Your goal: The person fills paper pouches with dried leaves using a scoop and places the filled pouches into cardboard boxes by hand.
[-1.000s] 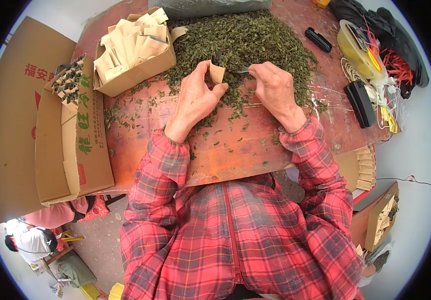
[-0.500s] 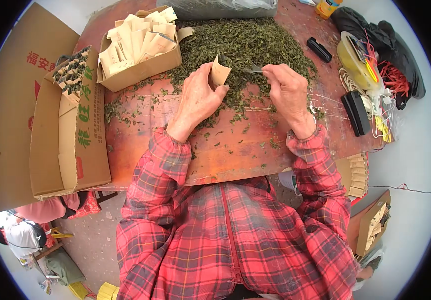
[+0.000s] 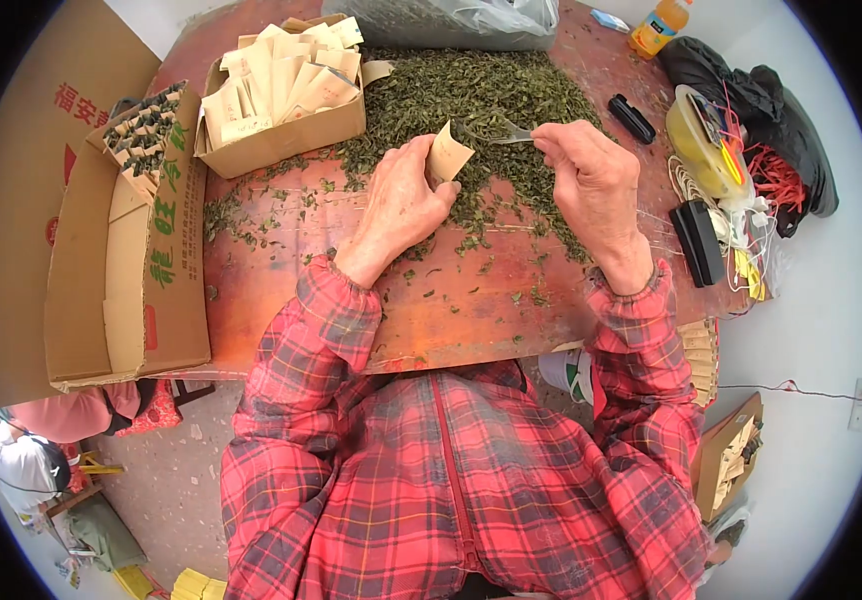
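My left hand [image 3: 403,198] is closed around a small tan paper packet [image 3: 449,155], which stands tilted with dark leaves showing at its top. In my right hand [image 3: 596,185] the fingers pinch the handle of a small fork [image 3: 518,134]. The fork points left toward the packet's mouth, and its tip is hard to make out against the leaves. Behind both hands spreads a large heap of dried green leaves [image 3: 491,85], with loose bits scattered nearer me on the red table [image 3: 291,290].
A carton of flat paper packets [image 3: 286,150] stands left of the heap. Farther left, a tall cardboard box [image 3: 179,270] holds filled packets. At right lie two black staplers [image 3: 698,243], a yellow tub [image 3: 696,130] and a black bag [image 3: 801,130]. A juice bottle [image 3: 659,28] stands behind.
My right hand has moved right and slightly nearer me, with the fork's handle drawn away from the packet. The packet in my left hand has shifted slightly right and down.
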Motion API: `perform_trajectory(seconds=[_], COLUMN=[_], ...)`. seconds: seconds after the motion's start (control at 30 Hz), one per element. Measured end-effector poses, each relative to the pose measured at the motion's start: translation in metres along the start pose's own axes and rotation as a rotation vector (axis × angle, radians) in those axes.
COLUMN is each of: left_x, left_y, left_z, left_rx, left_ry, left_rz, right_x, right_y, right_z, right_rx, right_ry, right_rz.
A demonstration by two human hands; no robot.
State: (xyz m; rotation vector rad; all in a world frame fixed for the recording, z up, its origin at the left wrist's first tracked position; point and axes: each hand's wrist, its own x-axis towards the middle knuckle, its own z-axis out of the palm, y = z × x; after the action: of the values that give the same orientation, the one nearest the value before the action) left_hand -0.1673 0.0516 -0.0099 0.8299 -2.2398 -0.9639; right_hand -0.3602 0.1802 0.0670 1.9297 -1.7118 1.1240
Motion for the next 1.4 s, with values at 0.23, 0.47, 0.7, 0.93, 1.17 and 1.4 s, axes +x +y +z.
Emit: perform_trajectory(seconds=[0.23, 0.47, 0.7, 0.93, 1.17, 1.4], left_x=[0.0, -0.001, -0.002, -0.002, -0.003, -0.002], left_y=[-0.002, -0.005, -0.006, -0.007, -0.005, -0.005], left_z=[0.002, 0.005, 0.006, 0.005, 0.005, 0.005], left_rx=[0.015, 0.055, 0.029, 0.026, 0.036, 0.033], left_ry=[0.014, 0.034, 0.041, 0.048, 0.044, 0.044], left_rz=[0.03, 0.069, 0.071, 0.081, 0.07, 0.075], right_x=[0.008, 0.019, 0.031, 0.038, 0.04, 0.043], right_y=[-0.001, -0.009, -0.012, -0.014, -0.018, -0.014], right_z=[-0.003, -0.007, -0.007, -0.011, -0.015, -0.018], right_rx=[-0.112, -0.226, -0.27, -0.299, -0.354, -0.393], right_ry=[-0.092, -0.197, -0.27, -0.249, -0.226, -0.245], right_rz=[-0.108, -0.232, -0.3, -0.36, -0.39, -0.393])
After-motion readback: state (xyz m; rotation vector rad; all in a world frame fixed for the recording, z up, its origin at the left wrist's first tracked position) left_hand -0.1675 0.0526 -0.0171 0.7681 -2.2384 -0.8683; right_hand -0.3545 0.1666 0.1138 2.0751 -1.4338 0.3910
